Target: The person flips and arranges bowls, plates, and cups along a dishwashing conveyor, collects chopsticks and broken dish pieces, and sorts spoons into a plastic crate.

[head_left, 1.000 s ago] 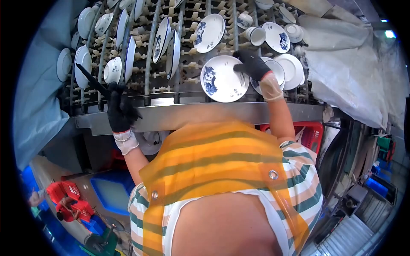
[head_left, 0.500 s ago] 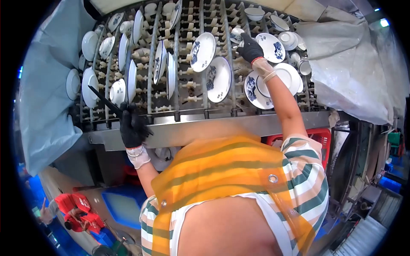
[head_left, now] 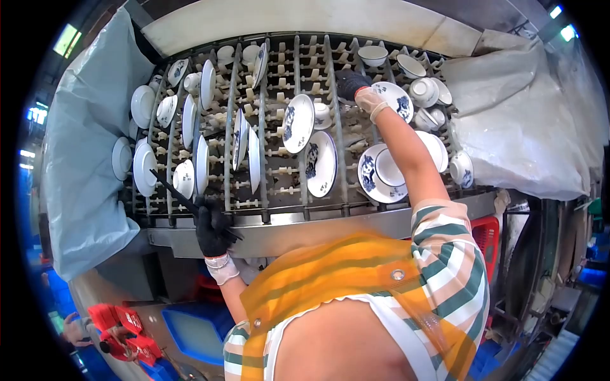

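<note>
Over the pegged rack (head_left: 279,171), the right hand (head_left: 353,86) is reaching far forward, its arm stretching out and its black glove lying just beside the near blue-patterned plate (head_left: 395,101). Its fingers are blending into the dark rack; cannot tell whether they are gripping anything. White marks are showing on the red crate (head_left: 130,319) at lower left, too small to read.

Left hand (head_left: 215,225), also black-gloved, is hovering by the metal edge (head_left: 381,225), elbow bending, fingers curling round the dark stick (head_left: 173,189). The stick is slanting up and away, its tip overlapping the white plate (head_left: 145,169) in view; contact unclear. Two oval plates (head_left: 298,124) are standing tilted mid-rack. Lower right, a white bowl (head_left: 387,167) is resting on the wide patterned plate (head_left: 368,176).
</note>
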`<state>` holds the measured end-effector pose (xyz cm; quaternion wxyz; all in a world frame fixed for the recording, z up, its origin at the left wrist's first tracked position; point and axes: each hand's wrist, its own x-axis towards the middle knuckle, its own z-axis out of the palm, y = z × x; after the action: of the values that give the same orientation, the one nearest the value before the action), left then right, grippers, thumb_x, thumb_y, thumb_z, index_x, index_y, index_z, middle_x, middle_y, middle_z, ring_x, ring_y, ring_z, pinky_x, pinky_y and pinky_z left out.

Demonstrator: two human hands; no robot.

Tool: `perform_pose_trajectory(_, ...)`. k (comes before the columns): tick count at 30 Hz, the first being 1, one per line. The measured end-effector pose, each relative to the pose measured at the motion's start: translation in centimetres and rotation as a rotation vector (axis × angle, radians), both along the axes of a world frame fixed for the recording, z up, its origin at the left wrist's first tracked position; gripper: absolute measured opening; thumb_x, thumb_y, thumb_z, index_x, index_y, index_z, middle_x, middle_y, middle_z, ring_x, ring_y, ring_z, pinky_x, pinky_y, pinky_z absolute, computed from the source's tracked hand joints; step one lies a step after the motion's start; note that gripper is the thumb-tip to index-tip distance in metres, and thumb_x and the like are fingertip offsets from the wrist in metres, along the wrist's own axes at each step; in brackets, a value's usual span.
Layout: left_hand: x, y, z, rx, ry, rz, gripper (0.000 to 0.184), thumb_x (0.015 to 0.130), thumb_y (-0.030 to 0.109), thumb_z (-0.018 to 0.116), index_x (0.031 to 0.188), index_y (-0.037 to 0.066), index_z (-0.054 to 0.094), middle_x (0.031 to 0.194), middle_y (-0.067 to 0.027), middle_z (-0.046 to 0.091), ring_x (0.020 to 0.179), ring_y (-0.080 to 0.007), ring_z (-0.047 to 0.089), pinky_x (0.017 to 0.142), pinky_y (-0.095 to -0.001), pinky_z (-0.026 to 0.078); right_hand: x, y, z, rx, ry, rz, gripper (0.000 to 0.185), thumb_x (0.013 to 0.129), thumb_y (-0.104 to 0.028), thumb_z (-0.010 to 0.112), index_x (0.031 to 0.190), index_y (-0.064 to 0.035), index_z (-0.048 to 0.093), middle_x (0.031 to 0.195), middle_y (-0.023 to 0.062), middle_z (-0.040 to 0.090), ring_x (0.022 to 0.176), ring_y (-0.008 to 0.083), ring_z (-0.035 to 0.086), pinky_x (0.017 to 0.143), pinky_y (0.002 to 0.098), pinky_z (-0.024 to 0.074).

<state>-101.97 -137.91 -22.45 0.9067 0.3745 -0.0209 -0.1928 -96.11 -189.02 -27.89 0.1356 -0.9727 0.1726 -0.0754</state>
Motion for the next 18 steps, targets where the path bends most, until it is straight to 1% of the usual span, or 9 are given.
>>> perform_pose_trajectory(1, 0.0, -0.2, 0.1, 0.033, 0.001, 0.018, 0.029, 0.092, 0.016, 0.048, 0.121, 0.012, 0.048, 0.103, -0.0051, 0.059, 0.051, -0.0043, 0.037, 0.046, -0.0187, 0.033, 0.4, -0.3, 0.2, 0.029, 0.19, -0.016, 0.038, 0.075, -0.028, 0.057, 0.111, -0.0165, 0.06, 0.115, 0.0121, 0.058, 0.106, 0.0308, 0.054, 0.089, 0.0406, 0.0435)
perform_pose_trajectory(5, -0.2, -0.5, -0.5, 0.089, -0.019, 0.059, 0.028, 0.093, 0.015, 0.047, 0.12, 0.011, 0.048, 0.102, -0.0063, 0.059, 0.048, -0.0042, 0.036, 0.043, -0.0183, 0.031, 0.8, -2.0, -0.7, 0.096, 0.204, 0.125, 0.047, 0.07, -0.039, 0.062, 0.113, -0.0193, 0.059, 0.12, 0.0093, 0.056, 0.108, 0.0304, 0.053, 0.092, 0.0417, 0.0413)
perform_pose_trajectory(9, -1.0, -1.7, 0.0, 0.235, -0.005, 0.154, 0.027, 0.093, 0.016, 0.047, 0.118, 0.01, 0.048, 0.098, -0.006, 0.058, 0.046, -0.0033, 0.034, 0.04, -0.0185, 0.028, -1.1, -1.6, 0.7, 0.243, -0.179, -0.056, 0.041, 0.069, -0.035, 0.066, 0.105, -0.0162, 0.063, 0.101, 0.0098, 0.064, 0.093, 0.0297, 0.06, 0.082, 0.0372, 0.0469)
perform_pose_trajectory(11, -2.6, -5.4, 3.3, 0.312, -0.015, 0.06, 0.029, 0.093, 0.022, 0.047, 0.121, 0.013, 0.046, 0.102, -0.0083, 0.058, 0.045, -0.0037, 0.032, 0.04, -0.0194, 0.028, -2.3, 0.6, 4.9, 0.355, -0.364, -0.019, 0.033, 0.072, -0.024, 0.069, 0.1, -0.0087, 0.062, 0.086, 0.0097, 0.066, 0.079, 0.0213, 0.063, 0.073, 0.0307, 0.0492)
perform_pose_trajectory(12, -3.0, -6.8, 4.0, 0.164, -0.01, -0.099, 0.032, 0.094, 0.023, 0.046, 0.124, 0.015, 0.044, 0.112, -0.0117, 0.054, 0.053, -0.0078, 0.043, 0.046, -0.022, 0.037, -3.1, 2.2, 7.5, 0.501, -0.425, 0.065, 0.03, 0.073, -0.021, 0.069, 0.099, -0.0066, 0.062, 0.085, 0.0094, 0.065, 0.076, 0.0175, 0.062, 0.071, 0.0284, 0.0492)
perform_pose_trajectory(13, -3.3, -8.6, 4.7, 0.011, 0.004, -0.255, 0.035, 0.094, 0.025, 0.045, 0.128, 0.017, 0.041, 0.122, -0.015, 0.051, 0.062, -0.0118, 0.054, 0.051, -0.0245, 0.046, -3.1, 3.7, 7.4, 0.66, -0.528, 0.19, 0.032, 0.073, -0.026, 0.068, 0.099, -0.0077, 0.063, 0.091, 0.0118, 0.065, 0.077, 0.0231, 0.063, 0.068, 0.0317, 0.0498)
perform_pose_trajectory(15, -4.8, -14.2, 8.0, -0.076, 0.116, -0.266, 0.04, 0.094, 0.026, 0.044, 0.133, 0.02, 0.036, 0.137, -0.0184, 0.035, 0.101, -0.0296, 0.056, 0.073, -0.0404, 0.054, -5.8, 8.4, 12.9, 0.724, -0.411, 0.496, 0.043, 0.071, -0.02, 0.075, 0.109, -0.0057, 0.059, 0.088, 0.0085, 0.066, 0.081, 0.0136, 0.062, 0.075, 0.0276, 0.0502)
perform_pose_trajectory(17, -4.1, -16.4, 7.6, -0.182, 0.085, -0.366, 0.042, 0.094, 0.025, 0.044, 0.135, 0.02, 0.034, 0.141, -0.0179, 0.028, 0.124, -0.037, 0.038, 0.088, -0.0503, 0.049, -7.2, 10.2, 15.0, 0.708, -0.379, 0.723, 0.059, 0.071, -0.027, 0.075, 0.121, -0.0058, 0.052, 0.104, 0.0135, 0.062, 0.091, 0.0191, 0.061, 0.081, 0.0328, 0.0492)
perform_pose_trajectory(18, -4.2, -17.6, 7.9, -0.174, 0.139, -0.273, 0.041, 0.094, 0.025, 0.044, 0.134, 0.021, 0.037, 0.139, -0.0185, 0.032, 0.118, -0.0349, 0.045, 0.077, -0.0423, 0.054, -5.9, 9.1, 13.2, 0.66, -0.464, 0.621, 0.061, 0.072, -0.03, 0.074, 0.122, -0.0057, 0.05, 0.106, 0.0143, 0.062, 0.093, 0.0215, 0.061, 0.083, 0.034, 0.0483)
